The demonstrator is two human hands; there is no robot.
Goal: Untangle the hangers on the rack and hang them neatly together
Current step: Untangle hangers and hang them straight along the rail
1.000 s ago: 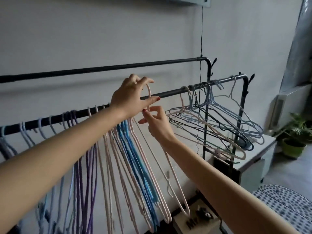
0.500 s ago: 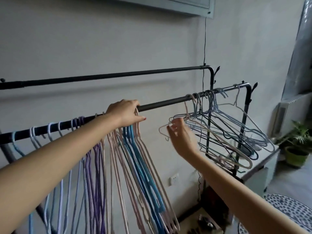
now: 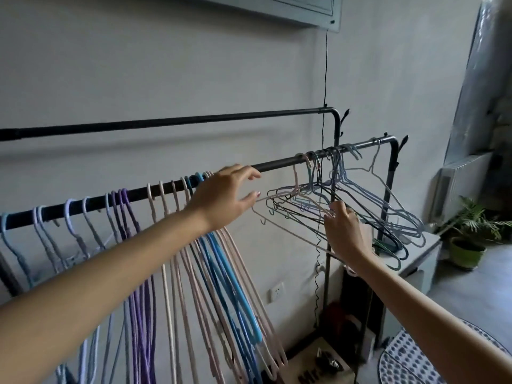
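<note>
The left hand [image 3: 224, 196] reaches forward with its grip loose and fingers spread, just below the front rail [image 3: 277, 164], beside the sorted hangers [image 3: 216, 259] hanging in a row. The right hand [image 3: 342, 230] curls its fingers into the tangled hangers [image 3: 357, 200] bunched at the rail's right end. Bare rail lies between the two groups. Behind runs the back rail [image 3: 177, 122].

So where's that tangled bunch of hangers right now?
The tangled hangers hang at the right end of the front rail, with the right hand touching them.
</note>
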